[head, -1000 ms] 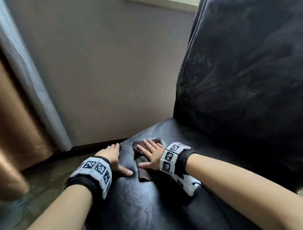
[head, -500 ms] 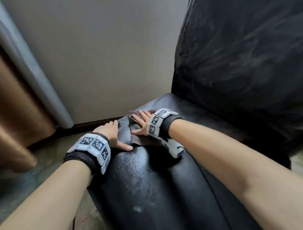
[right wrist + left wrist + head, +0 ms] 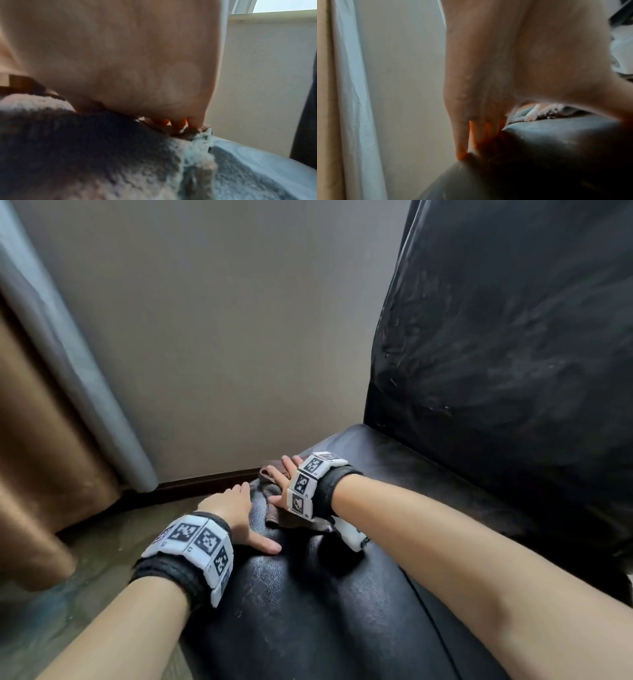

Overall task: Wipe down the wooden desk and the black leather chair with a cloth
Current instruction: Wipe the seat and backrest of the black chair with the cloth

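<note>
No readable text from where I sit. Both wristbands [image 3: 197,542] carry black-and-white square marker patterns, not letters. Tiny marks at the tile corners of the right wristband [image 3: 305,484] are too small to read. Wrist views: nothing legible.

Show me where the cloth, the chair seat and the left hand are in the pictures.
cloth [image 3: 274,513]: head view, brown fold beside the right thumb.
chair seat [image 3: 308,611]: head view, bare black leather near the front.
left hand [image 3: 233,510]: head view, back of the hand.
</note>
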`<state>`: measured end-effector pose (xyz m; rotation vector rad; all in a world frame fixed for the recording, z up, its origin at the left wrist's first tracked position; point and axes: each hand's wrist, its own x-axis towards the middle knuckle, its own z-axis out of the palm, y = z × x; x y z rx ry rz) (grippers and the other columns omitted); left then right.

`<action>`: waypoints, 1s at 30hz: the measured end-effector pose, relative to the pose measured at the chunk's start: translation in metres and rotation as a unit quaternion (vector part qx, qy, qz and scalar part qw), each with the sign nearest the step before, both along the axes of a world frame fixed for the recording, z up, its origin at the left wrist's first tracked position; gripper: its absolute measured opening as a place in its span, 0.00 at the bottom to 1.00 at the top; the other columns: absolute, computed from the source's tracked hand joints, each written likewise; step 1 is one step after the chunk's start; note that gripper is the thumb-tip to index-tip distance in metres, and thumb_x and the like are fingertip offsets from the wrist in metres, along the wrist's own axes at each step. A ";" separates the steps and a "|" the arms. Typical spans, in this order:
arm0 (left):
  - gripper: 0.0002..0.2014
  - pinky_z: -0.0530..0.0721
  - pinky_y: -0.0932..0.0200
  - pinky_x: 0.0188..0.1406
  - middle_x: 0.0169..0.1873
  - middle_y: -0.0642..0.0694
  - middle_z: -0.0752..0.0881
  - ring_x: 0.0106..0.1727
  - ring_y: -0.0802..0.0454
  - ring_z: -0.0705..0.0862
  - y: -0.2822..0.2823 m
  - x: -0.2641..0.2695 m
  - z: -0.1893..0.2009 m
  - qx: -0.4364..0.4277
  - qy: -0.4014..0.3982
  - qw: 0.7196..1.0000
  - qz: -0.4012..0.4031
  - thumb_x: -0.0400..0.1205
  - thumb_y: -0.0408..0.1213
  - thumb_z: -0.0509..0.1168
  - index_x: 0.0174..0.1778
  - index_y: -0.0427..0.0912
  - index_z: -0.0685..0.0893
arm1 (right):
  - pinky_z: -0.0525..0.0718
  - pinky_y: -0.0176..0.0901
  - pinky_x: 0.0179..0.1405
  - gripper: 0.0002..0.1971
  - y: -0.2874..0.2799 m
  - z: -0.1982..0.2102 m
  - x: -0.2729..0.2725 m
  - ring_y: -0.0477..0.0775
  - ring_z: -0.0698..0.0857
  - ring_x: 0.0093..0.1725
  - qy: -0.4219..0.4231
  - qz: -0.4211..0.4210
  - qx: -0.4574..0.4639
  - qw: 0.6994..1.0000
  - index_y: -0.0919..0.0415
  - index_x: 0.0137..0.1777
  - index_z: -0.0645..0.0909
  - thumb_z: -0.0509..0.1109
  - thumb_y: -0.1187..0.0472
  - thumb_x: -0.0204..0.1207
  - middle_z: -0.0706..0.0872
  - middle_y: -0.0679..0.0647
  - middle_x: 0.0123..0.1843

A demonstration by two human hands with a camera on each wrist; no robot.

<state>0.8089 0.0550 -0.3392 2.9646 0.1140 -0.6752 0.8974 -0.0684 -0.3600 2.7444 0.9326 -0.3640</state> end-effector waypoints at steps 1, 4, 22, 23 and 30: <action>0.67 0.62 0.56 0.78 0.83 0.41 0.54 0.81 0.47 0.60 0.000 0.000 0.000 -0.007 0.004 1.000 0.006 0.63 0.68 0.72 0.82 0.32 0.40 | 0.46 0.62 0.79 0.33 0.004 -0.005 -0.003 0.65 0.49 0.82 -0.010 0.006 -0.011 1.000 0.51 0.83 0.46 0.53 0.42 0.82 0.46 0.61 0.84; 0.72 0.66 0.57 0.75 0.82 0.39 0.58 0.79 0.45 0.65 0.000 0.002 -0.004 -0.011 0.001 1.000 0.026 0.61 0.68 0.74 0.80 0.29 0.34 | 0.46 0.64 0.79 0.36 0.012 -0.024 -0.021 0.63 0.49 0.83 -0.059 0.065 -0.011 0.996 0.50 0.83 0.46 0.53 0.38 0.80 0.46 0.58 0.84; 0.69 0.58 0.54 0.80 0.83 0.39 0.48 0.83 0.47 0.54 -0.001 0.008 -0.003 0.035 0.013 0.999 -0.013 0.62 0.72 0.69 0.81 0.31 0.37 | 0.48 0.60 0.80 0.34 -0.013 -0.022 -0.006 0.60 0.47 0.83 -0.036 0.042 0.039 0.998 0.49 0.83 0.46 0.56 0.44 0.82 0.45 0.57 0.85; 0.69 0.59 0.54 0.80 0.83 0.39 0.48 0.83 0.47 0.55 -0.001 0.009 -0.003 0.038 0.014 0.999 -0.013 0.62 0.72 0.69 0.81 0.31 0.37 | 0.48 0.58 0.81 0.33 -0.016 -0.016 -0.005 0.58 0.46 0.83 -0.027 0.065 0.034 0.997 0.49 0.83 0.46 0.56 0.45 0.82 0.44 0.56 0.85; 0.69 0.63 0.53 0.78 0.83 0.43 0.52 0.81 0.47 0.60 0.000 0.008 0.002 0.016 0.029 0.999 -0.014 0.61 0.71 0.71 0.82 0.35 0.39 | 0.45 0.54 0.80 0.31 -0.103 -0.004 0.096 0.61 0.47 0.83 -0.031 -0.086 -0.033 0.995 0.53 0.83 0.42 0.46 0.44 0.84 0.42 0.58 0.84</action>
